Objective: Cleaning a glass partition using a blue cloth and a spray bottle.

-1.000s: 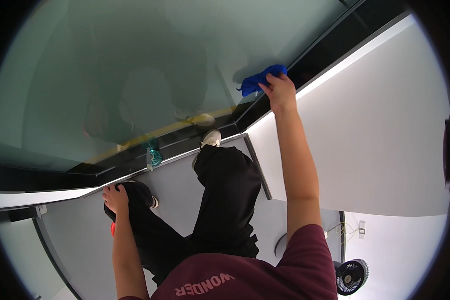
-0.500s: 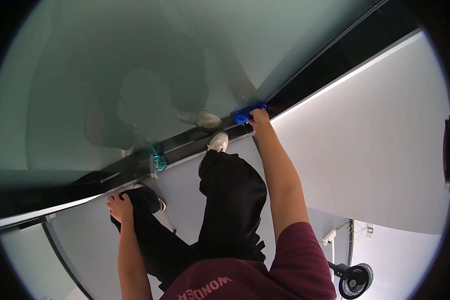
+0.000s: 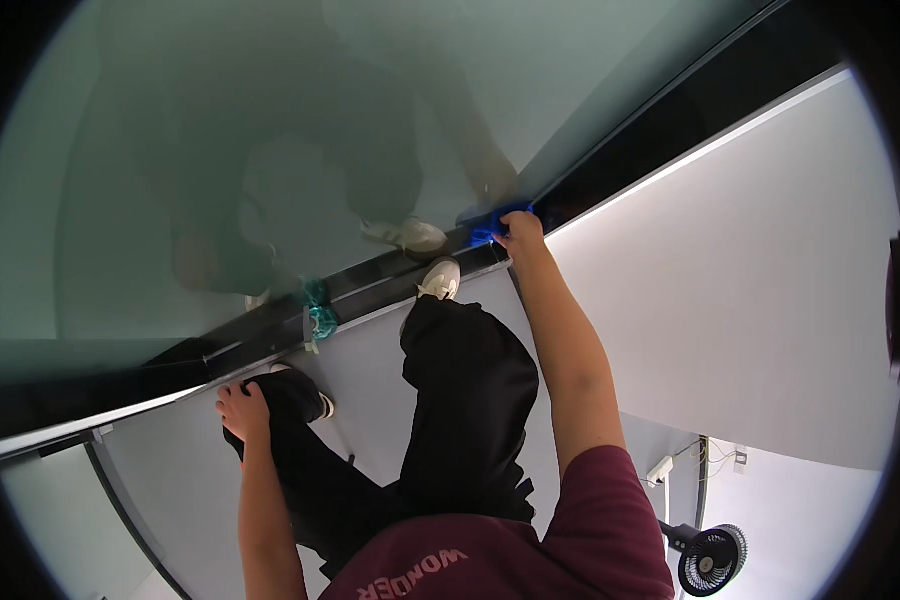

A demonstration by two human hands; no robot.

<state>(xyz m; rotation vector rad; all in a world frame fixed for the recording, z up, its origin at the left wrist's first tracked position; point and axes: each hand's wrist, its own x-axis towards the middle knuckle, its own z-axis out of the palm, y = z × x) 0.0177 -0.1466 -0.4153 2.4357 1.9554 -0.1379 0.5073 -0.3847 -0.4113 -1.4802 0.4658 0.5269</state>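
My right hand [image 3: 520, 231] is closed on a blue cloth [image 3: 488, 229], pressing it into the corner where the glass panel [image 3: 300, 90] meets its dark lower frame [image 3: 375, 286]. The fingertips are partly hidden behind the hand and the cloth. My left hand [image 3: 243, 408] lies over my left knee, on the black trousers [image 3: 465, 400], with its fingers apart and no tool in it. Between my feet, beside the frame, is a teal translucent thing [image 3: 323, 321] with a pale part, perhaps a bottle.
A white shoe [image 3: 439, 279] stands close to the frame. A white curved wall [image 3: 730, 280] borders the right side. At the lower right are a black fan [image 3: 710, 562], a white power strip [image 3: 660, 472] and loose cables. Grey floor [image 3: 365, 370] shows between my legs.
My right hand and the cloth have shifted very slightly within the corner, and the forearm has swung a little to the right. My left hand still rests on the knee.
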